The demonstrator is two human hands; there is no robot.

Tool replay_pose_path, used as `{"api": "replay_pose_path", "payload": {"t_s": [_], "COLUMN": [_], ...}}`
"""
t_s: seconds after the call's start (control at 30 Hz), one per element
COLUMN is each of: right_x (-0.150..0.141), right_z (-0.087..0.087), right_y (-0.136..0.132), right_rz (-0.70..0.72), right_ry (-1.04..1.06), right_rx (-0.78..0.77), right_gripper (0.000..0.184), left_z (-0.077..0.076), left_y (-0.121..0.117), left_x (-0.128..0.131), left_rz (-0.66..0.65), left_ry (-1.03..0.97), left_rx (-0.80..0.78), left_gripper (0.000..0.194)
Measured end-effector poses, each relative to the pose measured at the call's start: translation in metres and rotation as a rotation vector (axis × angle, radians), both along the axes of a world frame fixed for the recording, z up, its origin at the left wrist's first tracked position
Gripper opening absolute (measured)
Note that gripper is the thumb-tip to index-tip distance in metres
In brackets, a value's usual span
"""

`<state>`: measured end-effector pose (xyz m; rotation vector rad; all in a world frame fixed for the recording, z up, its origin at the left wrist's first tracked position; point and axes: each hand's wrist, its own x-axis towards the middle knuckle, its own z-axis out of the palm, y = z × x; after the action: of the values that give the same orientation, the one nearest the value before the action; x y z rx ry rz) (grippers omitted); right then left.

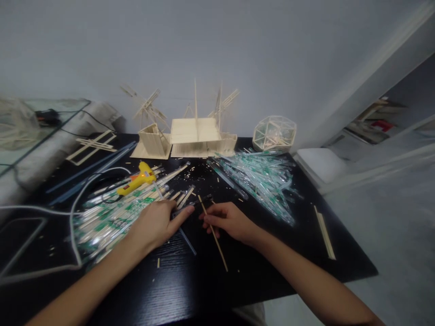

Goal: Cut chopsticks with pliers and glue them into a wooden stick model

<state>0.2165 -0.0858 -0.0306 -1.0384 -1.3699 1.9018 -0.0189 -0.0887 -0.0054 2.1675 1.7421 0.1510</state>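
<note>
Wooden stick (pixel 219 249) pinched in grip of right hand (pixel 231 222) over black surface (pixel 272 271); left hand (pixel 152 224) beside packets (pixel 113 215), can't tell its grip; glue gun (pixel 138 179) beyond.

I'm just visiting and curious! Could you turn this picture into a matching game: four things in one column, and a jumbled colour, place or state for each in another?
Things:
1. Glue gun
2. Right hand
3. Rounded frame
4. Table

Descriptions:
A. Black
B. Standing at the back right, near the wall
C. Mostly yellow
D. Holding a thin stick

Right pairs: 1-C, 2-D, 3-B, 4-A.
</note>
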Motion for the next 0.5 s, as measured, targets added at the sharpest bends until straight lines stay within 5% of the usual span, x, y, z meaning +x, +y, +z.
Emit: {"api": "replay_pose_path", "payload": {"t_s": [0.5], "right_x": [0.0027], "right_z": [-0.0086], "right_y": [0.0035], "right_rz": [-0.005], "right_ry": [0.050], "right_rx": [-0.045], "right_gripper": [0.043], "left_z": [-0.0027], "left_y": [0.0013], "left_x": [-0.0014], "left_rz": [0.068], "left_ry": [0.140], "left_rx": [0.012], "left_gripper": [0.073]}}
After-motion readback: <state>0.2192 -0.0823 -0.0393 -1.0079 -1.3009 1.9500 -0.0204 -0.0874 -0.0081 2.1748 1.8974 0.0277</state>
